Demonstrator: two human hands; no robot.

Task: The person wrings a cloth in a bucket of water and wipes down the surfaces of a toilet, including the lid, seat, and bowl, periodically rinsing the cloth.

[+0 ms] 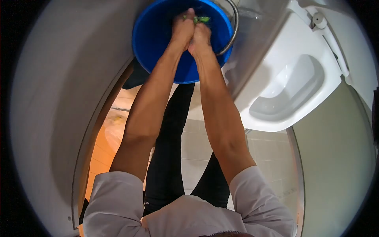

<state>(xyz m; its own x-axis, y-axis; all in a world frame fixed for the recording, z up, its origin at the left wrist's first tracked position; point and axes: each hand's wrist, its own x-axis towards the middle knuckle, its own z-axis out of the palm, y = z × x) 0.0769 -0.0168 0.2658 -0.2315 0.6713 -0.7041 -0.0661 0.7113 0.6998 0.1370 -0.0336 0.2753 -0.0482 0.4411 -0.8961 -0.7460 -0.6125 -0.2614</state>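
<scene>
Both my hands are together inside a blue bucket (144,47), low over its far half. My left hand (183,31) is closed, its thumb pointing away from me. My right hand (201,34) presses against it, with its fingers curled. A small bright green item (203,19) sticks out beyond my hands, and a bit of it shows between them. My fingers hide most of it, so I cannot make out its kind. A flexible metal hose (236,25) curves along the bucket's right side and over its rim.
A white toilet bowl (258,112) stands close on the right, its seat raised. A pale door or panel (43,118) rises on the left. My legs in black trousers (167,158) are over a light tiled floor (197,138). Through the doorway are orange-lit tiles (100,152).
</scene>
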